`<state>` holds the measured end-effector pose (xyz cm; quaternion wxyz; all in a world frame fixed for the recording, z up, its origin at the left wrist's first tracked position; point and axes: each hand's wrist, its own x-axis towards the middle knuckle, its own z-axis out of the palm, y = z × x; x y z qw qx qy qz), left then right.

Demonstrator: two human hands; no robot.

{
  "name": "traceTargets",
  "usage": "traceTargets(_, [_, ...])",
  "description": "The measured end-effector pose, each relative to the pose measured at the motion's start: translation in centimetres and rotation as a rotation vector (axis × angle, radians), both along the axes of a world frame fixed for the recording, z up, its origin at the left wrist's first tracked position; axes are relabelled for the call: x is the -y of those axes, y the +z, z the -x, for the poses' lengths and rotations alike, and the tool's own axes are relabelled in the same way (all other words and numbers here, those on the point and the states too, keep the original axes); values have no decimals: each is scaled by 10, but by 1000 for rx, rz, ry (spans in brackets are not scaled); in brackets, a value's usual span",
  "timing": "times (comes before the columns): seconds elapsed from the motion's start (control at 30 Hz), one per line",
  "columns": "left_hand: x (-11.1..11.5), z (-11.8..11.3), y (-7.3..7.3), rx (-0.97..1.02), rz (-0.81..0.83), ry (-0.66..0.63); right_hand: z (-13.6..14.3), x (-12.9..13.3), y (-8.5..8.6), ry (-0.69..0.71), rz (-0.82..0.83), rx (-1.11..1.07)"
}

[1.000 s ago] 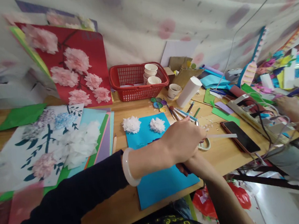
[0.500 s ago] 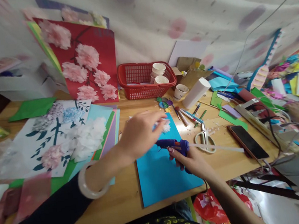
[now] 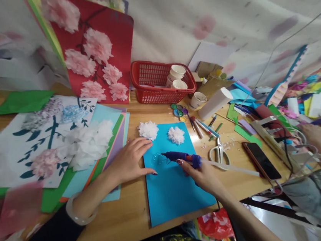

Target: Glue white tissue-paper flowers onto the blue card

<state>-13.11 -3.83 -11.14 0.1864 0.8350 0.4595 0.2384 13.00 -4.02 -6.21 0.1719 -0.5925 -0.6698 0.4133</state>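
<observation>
A blue sheet (image 3: 180, 195) lies on the wooden table. Near its top right sits a small white paper flower (image 3: 176, 135), and another white flower (image 3: 148, 130) is at its top left corner. My right hand (image 3: 198, 172) is wrapped round a blue glue gun (image 3: 182, 156) with a long clear stick in its back. The gun's tip is over the sheet, beside a glossy patch of glue (image 3: 157, 159). My left hand (image 3: 132, 160) rests at the sheet's left edge, fingers apart and holding nothing, with its fingertips just below the left flower.
Scissors (image 3: 219, 155), brushes and a phone (image 3: 262, 159) lie to the right, by a power strip with cables. A red basket (image 3: 163, 97) with cups stands behind. Papers and large tissue flowers (image 3: 89, 142) cover the left. Another person's hand (image 3: 313, 136) is at the far right.
My left hand has moved left and down off the sheet's upper part, uncovering both white flowers and the glue patch. The glue gun's tip has shifted slightly left. The camera view has also shifted.
</observation>
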Motion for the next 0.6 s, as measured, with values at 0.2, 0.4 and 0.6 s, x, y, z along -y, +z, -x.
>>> traceTargets(0.2, [3, 0, -12, -106, 21, 12, 5, -3, 1, 9, -17, 99])
traceTargets(0.4, [4, 0, -14, -105, 21, 9, -1, -4, -4, -8, 7, 78])
traceTargets(0.6, [4, 0, -15, -84, 3, 13, -2, -4, -8, -29, 9, 205])
